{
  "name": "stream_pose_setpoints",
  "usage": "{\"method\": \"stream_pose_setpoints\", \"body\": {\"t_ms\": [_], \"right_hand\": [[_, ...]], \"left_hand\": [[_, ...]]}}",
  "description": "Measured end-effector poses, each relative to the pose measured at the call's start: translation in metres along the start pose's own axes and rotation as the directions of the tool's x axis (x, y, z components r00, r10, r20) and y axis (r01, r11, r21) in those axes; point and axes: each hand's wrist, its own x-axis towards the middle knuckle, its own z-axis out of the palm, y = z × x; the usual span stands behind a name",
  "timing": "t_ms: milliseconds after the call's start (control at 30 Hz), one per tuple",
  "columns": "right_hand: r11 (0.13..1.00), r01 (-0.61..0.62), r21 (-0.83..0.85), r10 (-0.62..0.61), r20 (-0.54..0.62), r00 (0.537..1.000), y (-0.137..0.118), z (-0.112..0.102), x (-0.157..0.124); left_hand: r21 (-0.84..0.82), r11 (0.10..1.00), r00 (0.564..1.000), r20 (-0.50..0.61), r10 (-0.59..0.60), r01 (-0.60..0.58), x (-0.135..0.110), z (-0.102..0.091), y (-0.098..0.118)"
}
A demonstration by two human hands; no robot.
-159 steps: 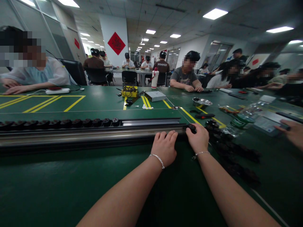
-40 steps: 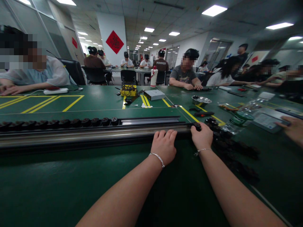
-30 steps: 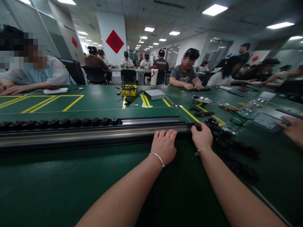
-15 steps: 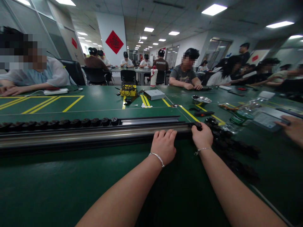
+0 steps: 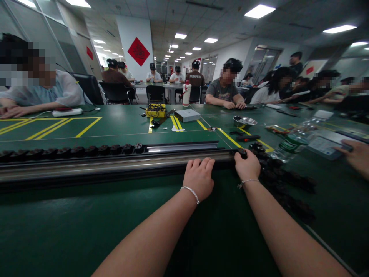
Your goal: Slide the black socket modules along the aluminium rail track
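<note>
A long metal rail [image 5: 115, 165] with black edges lies across the green table, running out of view on the left. My left hand [image 5: 198, 177] lies over its near side close to the right end, fingers curled onto the top. At that end my right hand [image 5: 248, 166] pinches a small black part [image 5: 242, 152], mostly covered by thumb and fingers. Whether the part sits inside the rail's end or only against it, I cannot tell. Behind is a second rail [image 5: 184, 147], with a row of black round-topped parts [image 5: 77, 151] along its left portion.
Loose black parts [image 5: 296, 181] lie right of my right hand. Beyond them are a plastic bottle [image 5: 292, 142], a grey case [image 5: 323, 147] and another person's hand [image 5: 356, 156]. Farther back stand a metal bowl [image 5: 245, 121], a silver box [image 5: 186, 115] and a yellow bin [image 5: 156, 110].
My right hand has shifted very slightly to the right with the black part. The left hand keeps its place on the rail.
</note>
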Motion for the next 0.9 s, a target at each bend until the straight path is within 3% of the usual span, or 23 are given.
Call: {"method": "stream_pose_setpoints", "body": {"t_ms": [633,900], "right_hand": [[0.997,-0.037,-0.063,0.036,-0.014,0.999,0.004,-0.004,0.004],[1.0,-0.026,-0.005,0.026,-0.055,0.998,0.01,0.002,0.006]], "left_hand": [[-0.002,1.0,1.0,0.0,0.0,0.0,0.0,-0.001,0.0],[0.005,1.0,1.0,0.007,0.0,0.0,0.0,0.0,-0.001]]}}
